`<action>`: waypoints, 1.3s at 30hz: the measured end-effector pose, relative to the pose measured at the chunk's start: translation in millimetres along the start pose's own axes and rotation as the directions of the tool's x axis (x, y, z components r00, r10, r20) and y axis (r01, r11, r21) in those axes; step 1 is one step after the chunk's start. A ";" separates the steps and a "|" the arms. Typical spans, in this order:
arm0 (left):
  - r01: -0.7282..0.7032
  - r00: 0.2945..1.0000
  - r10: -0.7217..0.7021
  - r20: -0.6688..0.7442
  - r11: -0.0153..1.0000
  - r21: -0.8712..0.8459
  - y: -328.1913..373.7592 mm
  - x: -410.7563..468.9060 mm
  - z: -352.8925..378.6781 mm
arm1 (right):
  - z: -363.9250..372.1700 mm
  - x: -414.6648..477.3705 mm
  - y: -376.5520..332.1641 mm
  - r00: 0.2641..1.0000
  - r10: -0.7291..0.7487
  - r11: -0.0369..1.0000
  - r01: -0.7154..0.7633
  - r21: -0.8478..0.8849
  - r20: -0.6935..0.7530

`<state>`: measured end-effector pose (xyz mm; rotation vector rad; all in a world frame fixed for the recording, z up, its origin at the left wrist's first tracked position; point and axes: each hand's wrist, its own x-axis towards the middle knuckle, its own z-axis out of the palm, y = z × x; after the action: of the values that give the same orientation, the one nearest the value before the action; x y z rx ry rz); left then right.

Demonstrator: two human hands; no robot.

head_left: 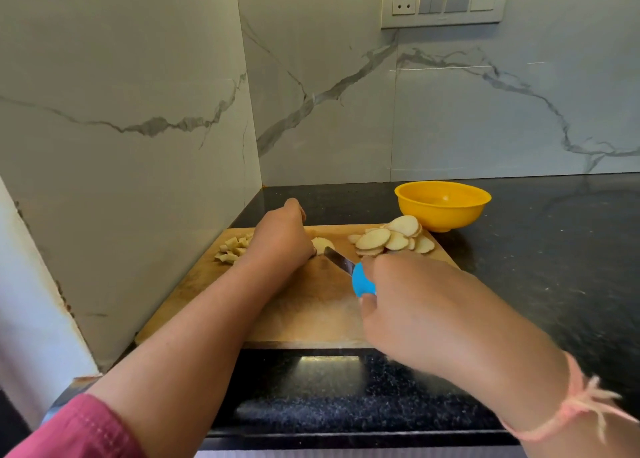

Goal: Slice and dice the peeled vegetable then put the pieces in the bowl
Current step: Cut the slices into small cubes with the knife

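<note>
On the wooden cutting board (pixel 304 315), my left hand (pixel 280 239) holds down a few pale vegetable slices (pixel 322 243) with curled fingers. My right hand (pixel 408 298) grips a knife by its blue handle (pixel 362 281); the knife blade (pixel 337 261) points up-left, its tip at those slices. A heap of diced pieces (pixel 232 248) lies at the board's far left, partly hidden by my left hand. A pile of round slices (pixel 394 238) sits at the board's far right. Just behind it stands the yellow bowl (pixel 443 205), which looks empty.
The board lies on a black speckled countertop (pixel 554 250) in a corner of marble-patterned walls (pixel 138 111). The left wall runs close beside the board. A switch panel (pixel 445 0) is mounted high on the back wall. The counter's front edge (pixel 346 433) is near me.
</note>
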<state>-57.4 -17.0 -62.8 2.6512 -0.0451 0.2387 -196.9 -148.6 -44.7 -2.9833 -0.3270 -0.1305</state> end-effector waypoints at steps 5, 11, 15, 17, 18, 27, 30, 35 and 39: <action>0.026 1.000 -0.026 -0.001 0.999 -0.045 -3.0 -0.7 -2.3 | -5.2 -0.5 0.3 0.998 0.025 0.999 -0.024 0.034 -0.053; 0.058 0.998 -0.060 -0.022 0.995 -0.077 -0.8 -2.4 -1.4 | 10.5 23.4 -4.2 0.992 0.045 0.998 -0.040 0.046 -0.114; 0.067 0.997 -0.070 -0.034 0.995 -0.078 -2.0 -2.0 -0.1 | 13.5 36.5 -9.4 0.996 0.049 0.998 -0.046 0.034 -0.076; 0.068 0.997 -0.071 -0.042 0.995 -0.071 -1.5 -1.4 -0.3 | 12.7 42.2 -11.4 0.997 0.047 0.998 -0.043 0.048 -0.068; 0.068 0.996 -0.071 -0.045 0.995 -0.068 -0.9 -1.3 -0.4 | 12.0 44.1 -12.0 0.996 0.038 0.998 -0.034 0.056 -0.078; 0.054 0.997 -0.057 -0.057 0.997 -0.046 0.6 -2.1 -1.1 | 0.7 16.7 3.0 0.997 -0.039 0.999 0.039 0.000 -0.060; 0.041 0.998 -0.043 -0.043 0.998 -0.051 -0.2 -3.0 -1.4 | -1.0 2.6 12.6 0.997 -0.045 0.999 0.044 -0.015 -0.056; -0.125 0.992 0.126 -0.014 0.992 0.021 -3.9 -3.3 -3.1 | 8.6 -7.1 22.4 0.983 0.037 0.995 -0.019 0.096 -0.182; -0.294 0.947 0.272 0.169 0.947 0.125 0.4 -7.1 -10.7 | 17.0 -7.3 27.4 0.954 0.122 0.983 -0.078 0.166 -0.273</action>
<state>-66.1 -12.5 -54.5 2.8010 -0.4795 0.1402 -196.7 -174.2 -65.7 -2.7705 -0.1438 -0.4909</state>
